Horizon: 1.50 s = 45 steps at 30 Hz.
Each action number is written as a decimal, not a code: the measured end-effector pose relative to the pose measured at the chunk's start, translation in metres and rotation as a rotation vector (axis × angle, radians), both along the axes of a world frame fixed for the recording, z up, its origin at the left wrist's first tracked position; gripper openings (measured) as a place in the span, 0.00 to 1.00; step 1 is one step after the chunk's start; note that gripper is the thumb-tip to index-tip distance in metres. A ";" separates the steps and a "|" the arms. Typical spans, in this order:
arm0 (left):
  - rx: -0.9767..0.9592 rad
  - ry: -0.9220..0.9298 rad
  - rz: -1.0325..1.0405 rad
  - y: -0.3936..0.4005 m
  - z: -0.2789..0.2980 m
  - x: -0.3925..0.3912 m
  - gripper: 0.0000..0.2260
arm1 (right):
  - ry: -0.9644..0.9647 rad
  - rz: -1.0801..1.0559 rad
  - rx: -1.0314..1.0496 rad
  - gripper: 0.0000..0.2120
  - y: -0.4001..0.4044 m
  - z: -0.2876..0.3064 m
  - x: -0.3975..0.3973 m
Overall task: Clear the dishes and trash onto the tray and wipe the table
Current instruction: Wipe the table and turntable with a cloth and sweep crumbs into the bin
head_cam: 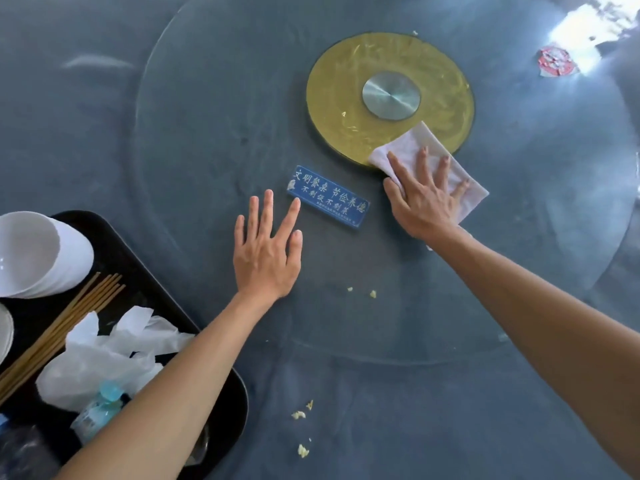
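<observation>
Leftmost, a black tray on the grey bench holds white bowls, chopsticks, crumpled plastic and a small bottle. The left hand lies flat, fingers spread, beside a blue sign. Crumbs dot the bench. The right hand, fingers spread, presses a white cloth at the yellow disc's edge.

One head camera looks steeply down, close over the table.
</observation>
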<state>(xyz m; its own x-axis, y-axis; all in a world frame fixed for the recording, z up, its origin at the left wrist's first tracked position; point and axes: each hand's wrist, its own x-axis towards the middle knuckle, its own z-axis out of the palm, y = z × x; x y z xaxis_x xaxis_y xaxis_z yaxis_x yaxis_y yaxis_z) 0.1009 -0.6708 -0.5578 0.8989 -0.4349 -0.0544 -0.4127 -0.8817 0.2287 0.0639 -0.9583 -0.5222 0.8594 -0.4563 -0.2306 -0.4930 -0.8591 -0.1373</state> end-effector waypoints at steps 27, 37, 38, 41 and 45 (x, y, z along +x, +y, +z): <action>-0.017 -0.009 -0.062 0.020 0.002 0.004 0.24 | -0.071 0.321 0.034 0.26 0.107 -0.008 0.009; -0.086 0.026 -0.053 0.041 0.014 0.072 0.26 | -0.172 1.016 0.178 0.30 0.104 0.001 -0.073; -0.116 0.048 -0.053 0.031 0.018 0.066 0.26 | -0.223 0.923 0.190 0.30 0.088 0.006 -0.041; -0.235 0.159 -0.034 -0.014 0.026 0.039 0.24 | -0.395 0.615 0.233 0.26 0.025 0.023 0.065; -0.082 0.034 0.095 -0.042 0.009 0.028 0.26 | -0.155 0.412 0.064 0.21 -0.030 0.013 0.138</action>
